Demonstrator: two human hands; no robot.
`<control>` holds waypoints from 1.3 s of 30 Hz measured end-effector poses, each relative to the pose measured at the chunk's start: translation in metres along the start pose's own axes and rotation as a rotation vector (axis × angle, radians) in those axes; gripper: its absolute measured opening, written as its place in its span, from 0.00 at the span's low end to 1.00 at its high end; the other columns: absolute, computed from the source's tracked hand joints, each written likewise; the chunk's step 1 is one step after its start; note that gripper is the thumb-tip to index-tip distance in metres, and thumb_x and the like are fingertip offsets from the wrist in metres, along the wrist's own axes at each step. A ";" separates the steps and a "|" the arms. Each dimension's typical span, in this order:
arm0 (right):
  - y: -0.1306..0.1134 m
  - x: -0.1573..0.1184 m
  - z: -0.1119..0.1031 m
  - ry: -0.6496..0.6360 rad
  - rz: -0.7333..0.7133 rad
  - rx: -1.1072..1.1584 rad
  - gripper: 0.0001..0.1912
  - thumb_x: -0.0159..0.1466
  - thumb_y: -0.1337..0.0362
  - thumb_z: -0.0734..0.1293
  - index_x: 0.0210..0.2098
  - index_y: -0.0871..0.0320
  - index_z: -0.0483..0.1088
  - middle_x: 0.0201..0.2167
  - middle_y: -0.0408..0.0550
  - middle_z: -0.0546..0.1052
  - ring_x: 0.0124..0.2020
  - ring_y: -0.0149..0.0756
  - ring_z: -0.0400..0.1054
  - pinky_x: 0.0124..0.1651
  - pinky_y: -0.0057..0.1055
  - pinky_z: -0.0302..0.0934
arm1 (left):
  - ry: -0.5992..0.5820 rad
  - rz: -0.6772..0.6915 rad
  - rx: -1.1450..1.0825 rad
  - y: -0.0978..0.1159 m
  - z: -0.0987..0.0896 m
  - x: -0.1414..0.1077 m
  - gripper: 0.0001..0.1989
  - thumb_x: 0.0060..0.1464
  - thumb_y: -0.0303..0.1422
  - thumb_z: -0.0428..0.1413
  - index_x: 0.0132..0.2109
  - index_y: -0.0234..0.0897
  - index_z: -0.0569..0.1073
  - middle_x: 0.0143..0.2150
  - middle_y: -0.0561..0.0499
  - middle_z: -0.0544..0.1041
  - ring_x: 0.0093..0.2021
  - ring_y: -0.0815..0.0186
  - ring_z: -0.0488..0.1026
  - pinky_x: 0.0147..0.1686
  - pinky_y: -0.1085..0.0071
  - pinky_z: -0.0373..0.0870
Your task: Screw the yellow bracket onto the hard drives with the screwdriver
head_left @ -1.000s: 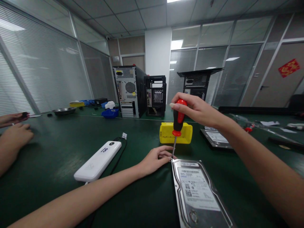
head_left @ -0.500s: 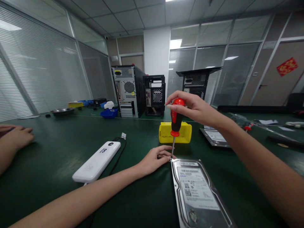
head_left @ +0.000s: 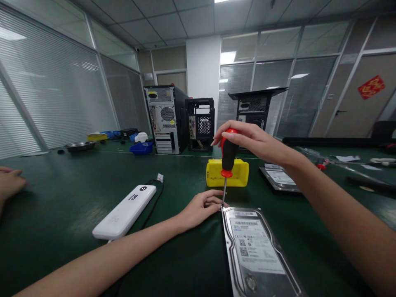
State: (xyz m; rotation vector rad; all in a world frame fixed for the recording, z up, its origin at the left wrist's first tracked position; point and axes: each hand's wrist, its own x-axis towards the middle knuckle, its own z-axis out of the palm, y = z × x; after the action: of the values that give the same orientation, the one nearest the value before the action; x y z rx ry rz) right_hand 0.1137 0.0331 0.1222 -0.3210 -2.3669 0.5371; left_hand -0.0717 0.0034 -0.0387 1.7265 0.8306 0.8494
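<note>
My right hand (head_left: 244, 138) is closed round the top of a red and black screwdriver (head_left: 229, 154), with the fingers over its red cap. The screwdriver stands nearly upright, its metal shaft reaching down to the far left corner of a silver hard drive (head_left: 255, 243). The drive lies label up in front of me. At that same corner rests my left hand (head_left: 202, 208), fingers bent and closed close to the screwdriver tip. What lies between those fingertips is hidden.
Behind the screwdriver sits a yellow bin (head_left: 213, 181), with a second hard drive (head_left: 280, 179) to its right. A white power bank (head_left: 123, 214) with a cable lies left. Computer cases (head_left: 163, 119) stand at the back. Another person's hand (head_left: 12, 183) is at the left edge.
My right hand has shifted its fingers on the handle, and the screwdriver has turned so its black side shows more. The other person's hand has drawn back leftward. My left hand stays put.
</note>
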 end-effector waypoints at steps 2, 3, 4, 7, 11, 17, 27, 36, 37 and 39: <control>-0.002 0.000 0.000 0.012 0.011 -0.021 0.15 0.64 0.56 0.59 0.41 0.62 0.67 0.37 0.48 0.72 0.38 0.32 0.67 0.41 0.30 0.61 | 0.003 0.003 -0.004 -0.001 0.000 0.000 0.21 0.56 0.30 0.52 0.56 0.30 0.63 0.46 0.41 0.75 0.46 0.63 0.72 0.50 0.65 0.64; -0.003 0.000 0.000 0.028 0.015 -0.062 0.15 0.63 0.56 0.60 0.40 0.62 0.68 0.35 0.47 0.72 0.37 0.31 0.67 0.39 0.29 0.61 | 0.002 0.005 -0.007 -0.002 0.000 0.001 0.20 0.56 0.30 0.52 0.56 0.31 0.63 0.46 0.41 0.75 0.46 0.63 0.72 0.50 0.65 0.64; -0.003 0.000 0.000 0.050 0.016 -0.121 0.15 0.63 0.55 0.61 0.38 0.62 0.68 0.33 0.46 0.71 0.34 0.30 0.66 0.37 0.28 0.60 | -0.002 0.006 -0.009 -0.003 0.000 0.001 0.20 0.56 0.30 0.52 0.56 0.31 0.63 0.47 0.41 0.75 0.46 0.63 0.72 0.49 0.65 0.64; -0.004 -0.001 0.001 0.113 0.012 -0.310 0.17 0.61 0.52 0.61 0.30 0.62 0.69 0.27 0.43 0.69 0.28 0.27 0.62 0.31 0.27 0.55 | -0.006 0.006 -0.006 -0.003 0.000 0.001 0.20 0.56 0.30 0.52 0.56 0.32 0.63 0.47 0.42 0.75 0.46 0.63 0.72 0.49 0.66 0.64; -0.004 -0.001 0.001 0.138 0.027 -0.458 0.22 0.62 0.49 0.58 0.27 0.62 0.67 0.22 0.42 0.66 0.23 0.26 0.58 0.28 0.27 0.50 | -0.001 0.003 0.004 -0.002 0.000 0.001 0.21 0.56 0.30 0.52 0.57 0.32 0.63 0.47 0.42 0.75 0.46 0.63 0.72 0.49 0.66 0.64; -0.002 -0.004 -0.005 0.019 0.038 -0.265 0.20 0.68 0.58 0.49 0.38 0.61 0.68 0.36 0.48 0.71 0.38 0.33 0.65 0.41 0.31 0.57 | -0.007 -0.004 -0.009 0.000 0.000 0.000 0.21 0.56 0.31 0.52 0.57 0.32 0.63 0.47 0.42 0.75 0.46 0.63 0.72 0.49 0.65 0.64; 0.000 0.000 0.004 0.018 -0.025 0.038 0.16 0.65 0.57 0.57 0.44 0.63 0.65 0.35 0.47 0.69 0.37 0.29 0.66 0.39 0.27 0.63 | 0.014 -0.037 0.006 0.008 0.004 0.001 0.21 0.56 0.31 0.52 0.56 0.30 0.63 0.45 0.42 0.76 0.48 0.61 0.72 0.50 0.64 0.63; -0.011 -0.009 -0.007 -0.071 0.038 -0.173 0.17 0.67 0.61 0.53 0.53 0.59 0.60 0.48 0.50 0.66 0.44 0.33 0.62 0.46 0.31 0.58 | 0.020 -0.052 0.007 0.010 0.004 0.000 0.21 0.56 0.29 0.52 0.56 0.29 0.62 0.46 0.41 0.76 0.48 0.61 0.72 0.51 0.63 0.63; -0.011 -0.009 -0.010 -0.076 0.045 -0.221 0.18 0.67 0.59 0.54 0.53 0.59 0.60 0.47 0.50 0.66 0.44 0.33 0.62 0.45 0.31 0.58 | 0.022 -0.049 0.012 0.010 0.004 0.001 0.21 0.56 0.28 0.52 0.56 0.29 0.63 0.46 0.41 0.76 0.48 0.61 0.72 0.51 0.63 0.63; -0.010 -0.010 -0.013 -0.062 0.080 -0.345 0.18 0.66 0.56 0.55 0.50 0.59 0.62 0.43 0.49 0.69 0.39 0.33 0.63 0.41 0.31 0.57 | 0.022 -0.048 0.018 0.009 0.004 0.001 0.21 0.56 0.29 0.52 0.56 0.30 0.63 0.46 0.42 0.76 0.48 0.62 0.72 0.50 0.64 0.63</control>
State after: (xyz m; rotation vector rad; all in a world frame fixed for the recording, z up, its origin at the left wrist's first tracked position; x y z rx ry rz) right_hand 0.1289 0.0245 0.1300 -0.5625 -2.5120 0.1723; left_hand -0.0667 -0.0001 -0.0313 1.7092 0.8935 0.8330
